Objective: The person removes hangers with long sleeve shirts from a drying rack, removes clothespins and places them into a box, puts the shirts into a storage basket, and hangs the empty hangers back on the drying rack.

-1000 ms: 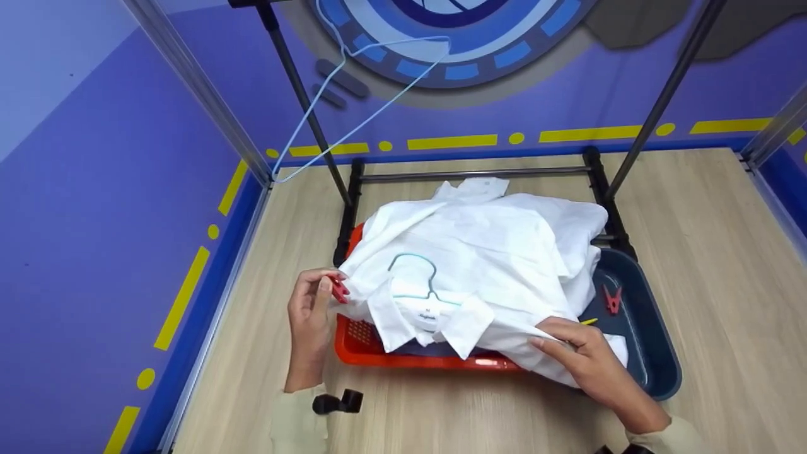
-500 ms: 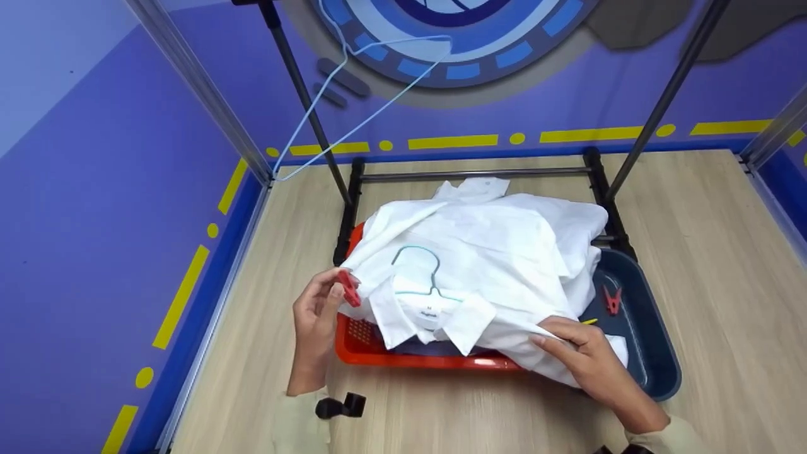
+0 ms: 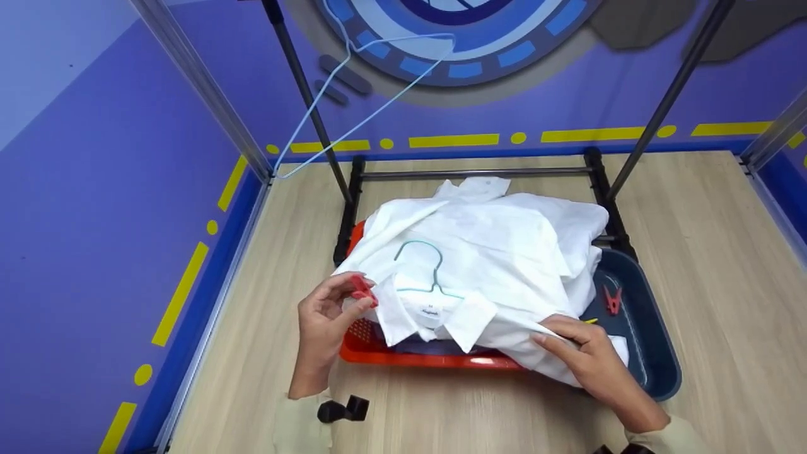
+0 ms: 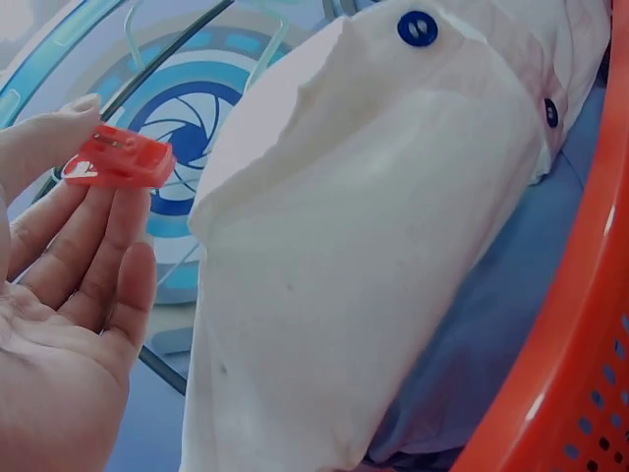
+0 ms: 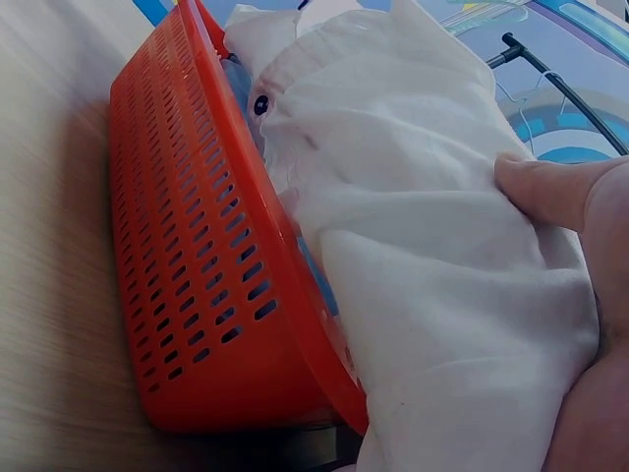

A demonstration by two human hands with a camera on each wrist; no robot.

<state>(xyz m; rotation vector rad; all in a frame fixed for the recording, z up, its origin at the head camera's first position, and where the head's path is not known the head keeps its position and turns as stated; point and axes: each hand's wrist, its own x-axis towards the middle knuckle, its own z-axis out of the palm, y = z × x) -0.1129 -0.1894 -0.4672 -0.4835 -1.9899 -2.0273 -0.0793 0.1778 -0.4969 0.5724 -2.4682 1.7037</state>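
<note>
A white collared shirt [image 3: 479,246] with dark buttons lies spread over the red basket [image 3: 435,360]. Out of its collar rises the hook of a teal wire hanger [image 3: 436,268]; the hanger's arms are hidden inside the cloth. My left hand [image 3: 331,312] pinches a red clothespin [image 4: 120,157] between thumb and fingertips, close to the left side of the collar. On the other shoulder, my right hand [image 3: 583,353] grips the shirt, thumb [image 5: 541,187] on top of the cloth and fingers partly hidden beneath it.
Right of the basket stands a dark tray [image 3: 662,353] with another red clothespin [image 3: 611,299] and a bit of something yellow [image 3: 590,321]. Behind rises a black rack [image 3: 621,170]. A light blue hanger [image 3: 391,101] hangs at the upper left, before the purple wall [image 3: 208,113].
My left hand has moved right with the red clothespin, nearer to the collar, turning the clothespin on the way. The hanger hook has shifted slightly up and right. My right hand stays put.
</note>
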